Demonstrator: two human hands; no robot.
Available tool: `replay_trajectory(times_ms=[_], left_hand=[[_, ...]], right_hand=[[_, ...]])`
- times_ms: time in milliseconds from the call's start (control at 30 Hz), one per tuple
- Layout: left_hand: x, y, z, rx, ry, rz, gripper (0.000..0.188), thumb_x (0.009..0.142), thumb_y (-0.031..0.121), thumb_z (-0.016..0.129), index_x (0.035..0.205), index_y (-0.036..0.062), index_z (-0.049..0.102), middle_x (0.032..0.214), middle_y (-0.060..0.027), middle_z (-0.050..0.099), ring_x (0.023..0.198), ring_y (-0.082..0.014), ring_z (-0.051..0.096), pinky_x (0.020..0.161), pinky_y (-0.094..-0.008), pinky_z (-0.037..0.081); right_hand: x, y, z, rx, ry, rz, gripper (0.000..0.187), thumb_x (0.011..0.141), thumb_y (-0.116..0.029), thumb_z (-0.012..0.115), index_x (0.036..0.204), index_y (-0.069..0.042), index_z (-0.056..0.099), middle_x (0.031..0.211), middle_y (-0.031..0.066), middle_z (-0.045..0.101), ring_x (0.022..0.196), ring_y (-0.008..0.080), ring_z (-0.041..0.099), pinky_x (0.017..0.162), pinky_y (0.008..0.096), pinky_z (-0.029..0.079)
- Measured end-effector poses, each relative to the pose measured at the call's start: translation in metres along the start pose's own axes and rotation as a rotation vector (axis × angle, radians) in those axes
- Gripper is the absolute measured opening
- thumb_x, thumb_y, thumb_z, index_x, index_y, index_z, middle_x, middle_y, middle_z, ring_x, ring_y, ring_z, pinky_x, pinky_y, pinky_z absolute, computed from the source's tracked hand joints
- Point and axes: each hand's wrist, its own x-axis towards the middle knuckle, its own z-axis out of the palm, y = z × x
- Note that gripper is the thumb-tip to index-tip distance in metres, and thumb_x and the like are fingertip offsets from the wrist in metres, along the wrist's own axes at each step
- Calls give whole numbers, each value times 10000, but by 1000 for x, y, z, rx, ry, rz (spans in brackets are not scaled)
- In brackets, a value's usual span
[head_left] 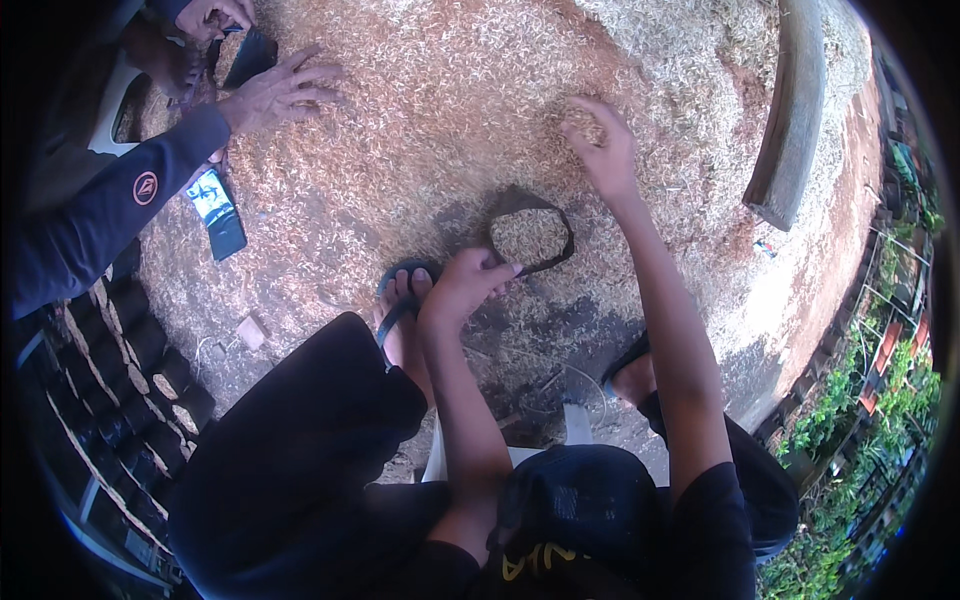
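Observation:
Between my feet stands a black plastic planting bag (517, 199) with its round mouth open, husks (528, 236) showing inside. At its near left rim, my left hand (462, 288) pinches the edge between thumb and fingers. Beyond the bag and to its right, my right hand (606, 152) hovers at or just above the pile of pale husks (430, 110). Its thumb and fingers curve apart, with loose husks visible between them; whether any are in the palm cannot be made out.
On the left, another person's spread hand (283, 93) reaches over the husks, near a lit phone (212, 205). Rows of filled black bags (120, 350) stand lower left. A curved wooden beam (795, 120) lies at upper right; green plants (850, 440) line the right edge.

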Motion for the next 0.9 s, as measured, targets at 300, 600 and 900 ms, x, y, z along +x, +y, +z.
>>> replay_trajectory(times_ms=[300,600,900], left_hand=[[4,7,0,-56,107,229,293,952,272,635,783,33,618,727,-28,623,707,-101,559,686,-259,442],[8,20,20,-198,230,310,326,994,265,537,768,43,609,706,-27,590,676,-103,507,670,-269,404],[16,13,24,-348,308,381,353,1004,274,539,758,24,576,680,-36,577,655,-121,548,646,-270,420]], right_hand=[[-54,-27,-20,1650,737,773,581,974,-345,566,1459,-106,353,1379,191,412,1207,325,502,1009,544,481],[-105,-72,22,1136,475,212,261,987,-212,567,1138,0,580,1016,150,660,1002,234,647,809,384,583],[-111,-71,37,596,367,0,219,997,-133,533,1029,-6,708,1066,108,711,1015,202,639,919,334,472]])
